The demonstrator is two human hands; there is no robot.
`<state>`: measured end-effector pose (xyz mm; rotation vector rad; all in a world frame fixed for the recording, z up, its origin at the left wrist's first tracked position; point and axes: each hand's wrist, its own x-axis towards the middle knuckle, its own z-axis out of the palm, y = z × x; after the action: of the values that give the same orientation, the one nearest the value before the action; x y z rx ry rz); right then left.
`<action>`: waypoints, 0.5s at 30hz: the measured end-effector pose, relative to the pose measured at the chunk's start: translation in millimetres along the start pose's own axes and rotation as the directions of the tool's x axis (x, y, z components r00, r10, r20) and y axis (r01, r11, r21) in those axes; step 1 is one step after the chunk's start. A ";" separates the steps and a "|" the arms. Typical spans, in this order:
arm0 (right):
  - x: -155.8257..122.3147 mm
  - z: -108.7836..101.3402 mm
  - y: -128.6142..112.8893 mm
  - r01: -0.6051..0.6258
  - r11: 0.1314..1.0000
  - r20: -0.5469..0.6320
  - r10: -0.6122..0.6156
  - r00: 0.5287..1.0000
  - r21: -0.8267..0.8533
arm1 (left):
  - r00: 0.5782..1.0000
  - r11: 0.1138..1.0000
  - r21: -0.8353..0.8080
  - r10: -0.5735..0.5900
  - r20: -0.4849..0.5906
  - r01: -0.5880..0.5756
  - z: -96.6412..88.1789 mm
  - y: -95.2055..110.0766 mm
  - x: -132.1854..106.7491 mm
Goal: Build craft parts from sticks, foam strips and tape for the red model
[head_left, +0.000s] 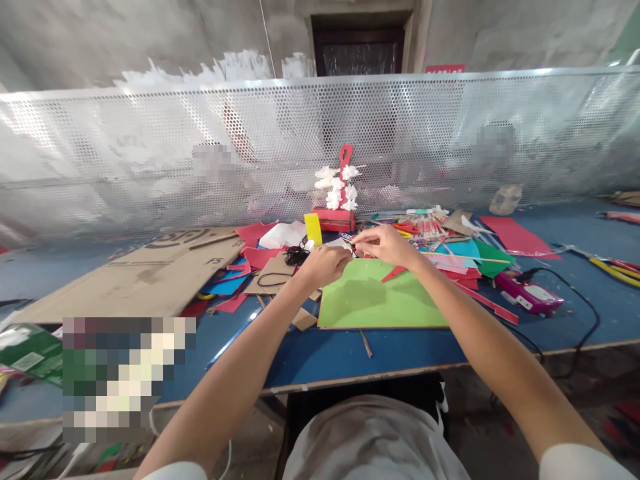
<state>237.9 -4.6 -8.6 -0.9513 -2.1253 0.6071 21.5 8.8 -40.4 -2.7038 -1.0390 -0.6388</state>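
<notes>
Both my arms reach out over a blue table (350, 357). My left hand (325, 263) is closed in a pinch on a small white-and-red piece (346, 241) held above a green sheet (380, 297). My right hand (385, 243) meets it from the right, fingers pinched on the same small piece. What the piece is stays too small to name. A red paper triangle (395, 273) lies on the green sheet just below my right hand.
A large cardboard sheet (140, 277) lies at left. Red, blue and white paper scraps (260, 250), a yellow block (313, 228) and a red stand with white flowers (339, 193) sit behind my hands. A pink glue gun (527, 293) with black cord is at right. A perforated metal screen (200, 147) backs the table.
</notes>
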 end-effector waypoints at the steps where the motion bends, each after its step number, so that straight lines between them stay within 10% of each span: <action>1: -0.3 0.0 -0.3 0.007 1.000 0.018 -0.007 1.000 -0.002 | 0.999 0.999 -0.004 -0.033 -0.006 0.033 -0.5 -1.2 0.2; 8: -1.4 2.0 0.4 -0.008 0.976 0.111 0.032 0.993 -0.216 | 0.979 0.980 0.048 -0.191 -0.069 0.195 -10.9 1.6 -0.2; 15: 0.4 4.4 5.1 0.006 0.919 0.039 0.011 0.999 -0.395 | 0.995 0.998 0.054 -0.024 -0.096 0.030 -6.3 17.6 -0.8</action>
<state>236.6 -1.6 -14.6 -1.1645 -2.3322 0.1959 30.7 -6.6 -35.3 -2.5882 -1.0552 -0.7253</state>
